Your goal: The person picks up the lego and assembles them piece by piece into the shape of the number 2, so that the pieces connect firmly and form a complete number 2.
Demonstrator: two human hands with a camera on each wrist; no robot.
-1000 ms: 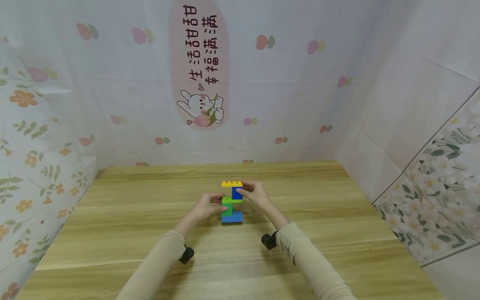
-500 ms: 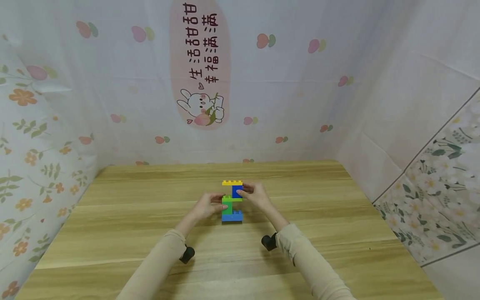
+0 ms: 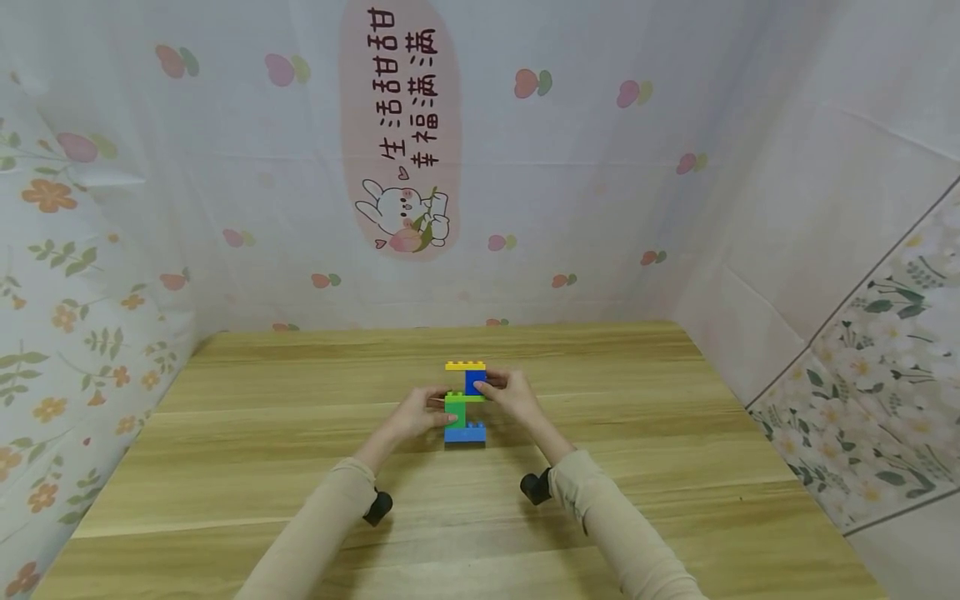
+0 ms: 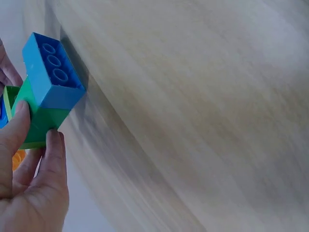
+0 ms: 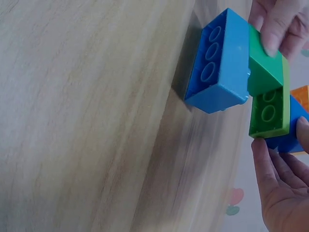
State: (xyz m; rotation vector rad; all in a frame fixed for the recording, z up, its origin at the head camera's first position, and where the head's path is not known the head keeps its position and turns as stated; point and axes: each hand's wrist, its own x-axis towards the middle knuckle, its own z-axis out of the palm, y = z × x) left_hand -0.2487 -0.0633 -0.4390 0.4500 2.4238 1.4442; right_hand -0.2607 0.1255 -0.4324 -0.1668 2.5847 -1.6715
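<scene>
Both hands hold a stepped stack of toy building blocks. Lowest is a light blue brick (image 3: 465, 435), its hollow underside visible in both wrist views. A green block (image 5: 265, 72) sits on its left part, with a lime plate (image 5: 273, 116) above that. A dark blue block (image 3: 471, 379) stands on the plate's right part, under a yellow plate (image 3: 465, 366) that overhangs leftward. My left hand (image 3: 415, 414) pinches the green block between thumb and fingers. With its thumb in front and fingers behind, my right hand (image 3: 517, 396) grips the dark blue block; one fingertip touches the lime plate.
A wood-grain table (image 3: 262, 467) lies under the stack and both forearms. Patterned curtains (image 3: 600, 208) hang behind and at the sides. Below each sleeve a black wrist-worn device (image 3: 536, 488) sticks out.
The stack has tilted slightly, so the yellow plate's studs show more edge-on. Both hands keep their holds and stay in nearly the same place.
</scene>
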